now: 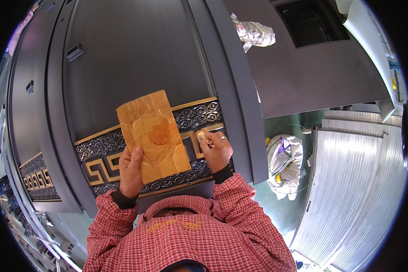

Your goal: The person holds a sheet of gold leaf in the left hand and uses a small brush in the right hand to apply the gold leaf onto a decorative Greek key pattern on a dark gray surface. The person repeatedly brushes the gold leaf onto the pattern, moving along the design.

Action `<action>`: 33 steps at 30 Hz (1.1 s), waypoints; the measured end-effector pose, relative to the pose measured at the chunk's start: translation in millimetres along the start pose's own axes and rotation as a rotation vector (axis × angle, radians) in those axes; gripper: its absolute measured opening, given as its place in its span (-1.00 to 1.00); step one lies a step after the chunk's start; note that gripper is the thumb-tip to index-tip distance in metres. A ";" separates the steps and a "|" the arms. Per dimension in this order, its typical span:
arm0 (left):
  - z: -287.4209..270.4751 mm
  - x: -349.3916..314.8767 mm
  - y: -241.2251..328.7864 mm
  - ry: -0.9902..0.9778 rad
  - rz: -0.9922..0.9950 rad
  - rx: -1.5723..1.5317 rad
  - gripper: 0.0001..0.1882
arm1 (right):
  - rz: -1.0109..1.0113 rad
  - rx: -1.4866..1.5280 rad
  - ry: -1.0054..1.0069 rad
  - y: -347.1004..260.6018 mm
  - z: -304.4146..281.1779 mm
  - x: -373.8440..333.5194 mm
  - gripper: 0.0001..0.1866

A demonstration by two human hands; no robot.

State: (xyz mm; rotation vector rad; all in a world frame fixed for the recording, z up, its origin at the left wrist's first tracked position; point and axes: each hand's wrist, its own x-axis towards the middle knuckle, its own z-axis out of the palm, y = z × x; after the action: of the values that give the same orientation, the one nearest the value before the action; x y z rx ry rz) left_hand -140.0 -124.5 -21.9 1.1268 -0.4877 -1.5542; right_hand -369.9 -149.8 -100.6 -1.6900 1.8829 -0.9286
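Note:
A dark grey door panel (131, 54) lies in front of me, crossed by a decorative band with a raised gold key pattern (97, 171) and dark scroll relief (197, 114). My left hand (130, 170) grips the lower left edge of a piece of cardboard (154, 154), thumb on top. A wet brown-gold smear marks the cardboard's middle. Between the fingertips of my right hand (216, 149) is a small pale wad (201, 136), perhaps sponge or cloth. It is at the gold pattern near the band's right end; whether it touches cannot be made out.
Another dark panel (31, 113) with a similar band lies to the left. At right are a dark sheet with a rectangular opening (313, 22), a foil-wrapped part (256, 34), a white bag (285, 167) on the green floor and ribbed metallic sheets (349, 177).

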 end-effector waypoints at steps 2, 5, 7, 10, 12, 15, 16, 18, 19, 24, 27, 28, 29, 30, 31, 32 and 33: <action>1.2 -0.7 1.8 -0.001 -0.010 -0.004 -0.66 | -0.036 -0.049 0.032 5.4 -2.9 6.2 -0.84; -1.8 -1.6 0.2 0.005 -0.010 0.009 -0.66 | -0.113 -0.187 0.009 9.5 -8.6 7.1 -0.86; -3.5 -1.6 -0.7 0.009 -0.005 0.016 -0.66 | -0.130 -0.234 -0.044 8.4 -16.7 -5.5 -0.88; -2.4 -1.6 -0.8 0.007 -0.002 0.006 -0.66 | -0.086 -0.186 -0.069 6.7 -25.6 -17.7 -0.89; -0.9 -1.3 -0.4 -0.002 -0.009 -0.010 -0.65 | -0.078 -0.121 -0.007 -0.4 -24.8 -8.3 -0.88; 0.7 -1.2 0.8 -0.016 -0.010 0.008 -0.65 | -0.138 -0.136 0.027 2.2 -17.0 7.8 -0.87; 1.1 -1.9 1.6 0.001 -0.010 0.016 -0.65 | -0.166 -0.147 0.031 6.6 -12.8 8.8 -0.87; 2.9 -3.1 3.7 0.034 -0.010 0.031 -0.65 | -0.118 -0.183 -0.039 8.1 -15.2 -4.2 -0.87; 2.4 -3.4 2.9 0.022 -0.009 0.035 -0.65 | -0.118 -0.196 -0.043 9.2 -19.7 -11.0 -0.87; 1.0 -3.0 -3.5 -0.021 0.002 0.006 -0.66 | -0.129 -0.137 0.007 6.4 -25.1 -18.2 -0.85; 3.4 -4.1 -0.3 -0.022 -0.008 0.026 -0.66 | -0.112 -0.217 0.011 9.8 -30.6 -9.8 -0.85; 3.3 -4.8 0.3 -0.013 -0.007 0.034 -0.66 | -0.083 -0.224 0.038 14.9 -33.0 -10.1 -0.85; 3.2 -5.1 0.9 -0.003 -0.006 0.042 -0.66 | -0.054 -0.230 0.064 22.1 -34.5 -10.8 -0.84; 2.9 -5.5 1.3 0.007 -0.005 0.050 -0.66 | -0.026 -0.237 0.090 25.7 -34.7 -11.5 -0.84; 3.4 -4.9 0.8 0.003 -0.007 0.045 -0.66 | -0.012 -0.164 0.075 21.6 -34.4 -11.9 -0.84; 3.5 -4.4 0.4 -0.001 -0.008 0.040 -0.66 | -0.051 -0.175 0.038 19.9 -33.5 -11.9 -0.84; 3.7 -4.2 0.0 -0.004 -0.010 0.035 -0.66 | -0.090 -0.187 0.000 18.7 -32.7 -11.4 -0.84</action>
State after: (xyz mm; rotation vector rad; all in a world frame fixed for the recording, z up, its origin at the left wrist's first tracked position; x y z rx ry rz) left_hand -143.4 -121.6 -18.5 1.1546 -0.5147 -1.5622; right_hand -404.2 -131.9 -93.4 -1.8969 1.9597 -0.8066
